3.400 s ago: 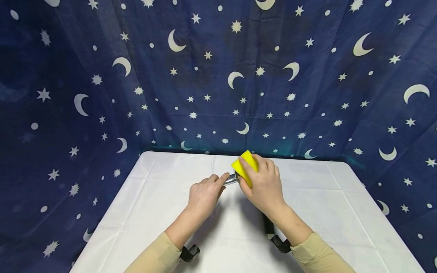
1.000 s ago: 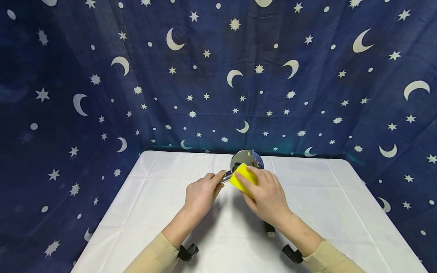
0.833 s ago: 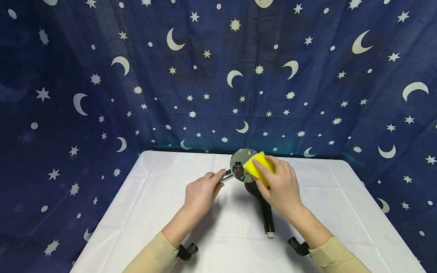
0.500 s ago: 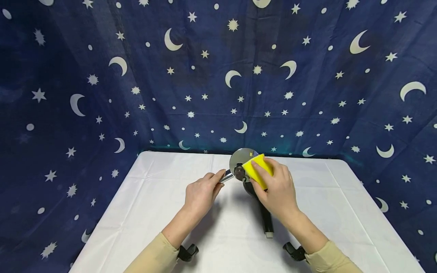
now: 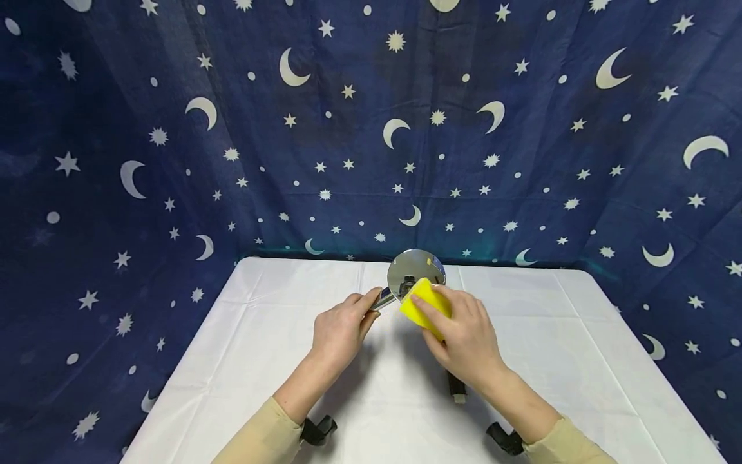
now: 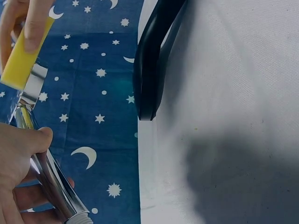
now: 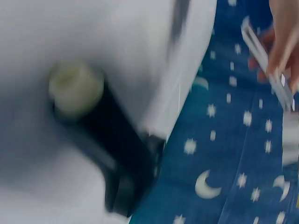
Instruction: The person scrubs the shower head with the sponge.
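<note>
A chrome hand shower head [image 5: 414, 265] with a round, mirror-like disc is held up above the table. My left hand [image 5: 339, 332] grips its handle; the left wrist view shows the handle's ribbed end [image 6: 80, 218] below the fingers. In my right hand [image 5: 464, 335], a yellow sponge [image 5: 426, 308] is pinched between thumb and fingers. The sponge overlaps the disc's lower edge in the head view and lies along the head in the left wrist view. Beneath the right hand lies a black shower head [image 5: 456, 386], mostly hidden here but plainer in the left wrist view [image 6: 152, 56].
A white cloth covers the table [image 5: 278, 322]. Behind it and at both sides hangs a dark blue curtain [image 5: 359, 142] printed with moons and stars. Black camera mounts [image 5: 319, 430] sit at both wrists.
At first the sponge hid most of the disc. Over the last second it moved to the disc's right side, then back down and left to its lower edge. The left hand has barely moved.
</note>
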